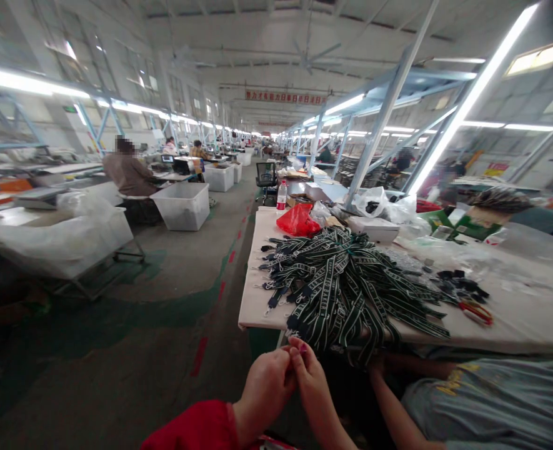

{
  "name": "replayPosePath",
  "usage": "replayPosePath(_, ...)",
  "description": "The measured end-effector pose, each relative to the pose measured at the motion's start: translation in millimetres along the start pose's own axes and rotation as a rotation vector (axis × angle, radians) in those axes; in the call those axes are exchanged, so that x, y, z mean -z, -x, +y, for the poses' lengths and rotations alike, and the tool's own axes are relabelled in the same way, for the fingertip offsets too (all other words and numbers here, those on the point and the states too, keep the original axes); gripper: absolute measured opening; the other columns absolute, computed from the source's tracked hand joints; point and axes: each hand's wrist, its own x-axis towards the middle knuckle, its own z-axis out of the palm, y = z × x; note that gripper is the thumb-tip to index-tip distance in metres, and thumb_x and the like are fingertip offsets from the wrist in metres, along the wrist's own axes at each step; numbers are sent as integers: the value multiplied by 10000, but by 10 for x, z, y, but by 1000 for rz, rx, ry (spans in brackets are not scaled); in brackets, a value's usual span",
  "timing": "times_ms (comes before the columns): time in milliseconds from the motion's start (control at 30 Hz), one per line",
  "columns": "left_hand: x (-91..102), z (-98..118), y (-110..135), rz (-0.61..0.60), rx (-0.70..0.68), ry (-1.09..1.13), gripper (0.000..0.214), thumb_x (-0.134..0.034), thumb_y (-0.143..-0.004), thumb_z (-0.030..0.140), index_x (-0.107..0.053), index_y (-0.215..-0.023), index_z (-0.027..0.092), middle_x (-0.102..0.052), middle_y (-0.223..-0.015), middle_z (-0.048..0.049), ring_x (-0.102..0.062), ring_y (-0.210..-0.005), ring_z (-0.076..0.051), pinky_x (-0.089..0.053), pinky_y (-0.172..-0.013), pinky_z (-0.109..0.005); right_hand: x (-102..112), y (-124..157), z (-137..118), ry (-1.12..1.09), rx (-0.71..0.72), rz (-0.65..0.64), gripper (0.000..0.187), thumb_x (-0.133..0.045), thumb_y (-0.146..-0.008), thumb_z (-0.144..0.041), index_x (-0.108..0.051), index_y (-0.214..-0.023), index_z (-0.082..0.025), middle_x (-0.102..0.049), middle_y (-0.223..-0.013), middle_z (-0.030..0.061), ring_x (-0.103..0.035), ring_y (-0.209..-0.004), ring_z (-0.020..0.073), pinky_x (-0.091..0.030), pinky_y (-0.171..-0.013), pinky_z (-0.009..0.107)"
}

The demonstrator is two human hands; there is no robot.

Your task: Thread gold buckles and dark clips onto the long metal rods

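Observation:
My left hand [264,384] and my right hand [311,381] meet fingertip to fingertip just below the near corner of the white table [257,294]. Both are pinched shut around something small that I cannot make out. A red sleeve [196,428] covers my left forearm. Directly above my hands a big heap of dark green and white lanyards [346,281] with clips spreads over the table, some straps hanging over the near edge.
A person in a grey shirt [496,400] leans in at the right, forearm under the table edge. Red-handled scissors [475,311], a red bag [298,220], a water bottle [282,195] and plastic bags lie on the table. White bins [182,205] and seated workers line the aisle at left.

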Motion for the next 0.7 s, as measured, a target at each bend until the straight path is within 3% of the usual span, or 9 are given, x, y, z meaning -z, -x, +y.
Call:
replayPosePath(100, 210, -49, 24, -123, -97, 20, 199, -497, -820, 324, -644, -782, 195, -615, -822, -73, -521, -740, -200, -323, -671, -273, -132, -15, 76, 19, 5, 17, 441, -673, -635, -522, -648, -908, -177, -674, -905, 67, -602, -870, 222, -446, -818, 334)
replayPosePath(200, 489, -92, 39, -155, -83, -74, 265, -492, -828, 395, -657, -773, 195, -608, -778, -53, -523, -725, -188, -330, -658, -263, -322, 34, 39, -41, -62, -37, 505, -639, -657, -560, -619, -997, -187, -655, -836, 35, -595, -810, 195, -465, -737, 303)
replayPosePath(333, 839, -158, 49, -148, -79, -152, 314, -446, -858, 391, -640, -721, 185, -593, -725, -41, -519, -677, -161, -325, -625, -249, -622, 82, 2, -192, -180, -122, 495, -598, -714, -542, -583, -1077, -206, -590, -713, -11, -538, -614, 126, -427, -530, 229)
replayPosePath(467, 1103, -257, 59, -117, -123, -180, 274, -432, -874, 346, -634, -774, 189, -594, -737, -37, -518, -707, -156, -324, -651, -240, -860, 43, 52, -335, -260, -112, 475, -627, -712, -496, -576, -1079, -199, -566, -704, -13, -497, -566, 99, -381, -462, 195)
replayPosePath(633, 1329, -447, 85, -9, -33, -72, 238, -429, -875, 321, -606, -812, 174, -584, -761, -35, -513, -696, -141, -350, -650, -216, -1069, 40, 68, -383, -333, -157, 429, -632, -716, -482, -599, -1010, -171, -423, -579, -68, -243, -398, 20, -193, -350, 144)
replayPosePath(700, 1361, -533, 100, 1, 10, -55, 240, -438, -868, 327, -590, -769, 170, -574, -744, -30, -504, -685, -140, -352, -642, -218, -1122, 58, 77, -343, -358, -175, 392, -659, -699, -461, -607, -943, -159, -401, -570, -72, -224, -403, 16, -175, -354, 139)
